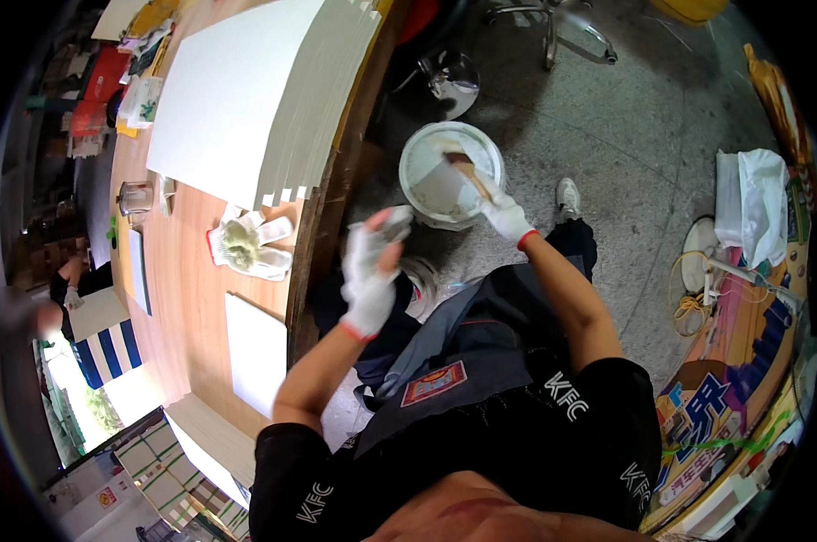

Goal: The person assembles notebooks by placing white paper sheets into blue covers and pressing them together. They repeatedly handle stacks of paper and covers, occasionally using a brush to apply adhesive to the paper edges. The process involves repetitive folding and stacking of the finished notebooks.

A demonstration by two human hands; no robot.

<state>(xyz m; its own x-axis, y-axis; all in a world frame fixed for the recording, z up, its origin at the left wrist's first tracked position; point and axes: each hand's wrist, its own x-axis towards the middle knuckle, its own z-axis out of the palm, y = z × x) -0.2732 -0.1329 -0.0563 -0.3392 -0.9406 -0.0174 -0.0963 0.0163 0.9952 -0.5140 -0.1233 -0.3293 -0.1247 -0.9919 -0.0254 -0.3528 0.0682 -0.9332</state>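
Note:
My right hand, in a white glove with a red cuff, is closed round the wooden handle of a brush. The brush's dark bristle end is over a round white bucket on the floor, with pale stuff inside. Left of the bucket, my left hand is raised near the table edge in a white glove with bare fingertips. Motion smears its fingers, and a greyish patch shows beside them; whether it is something held cannot be made out.
A wooden table at the left bears a stack of large white boards, spare gloves, a metal cup and a smaller white board. Another person is beyond it. A chair base and white bag stand on the floor.

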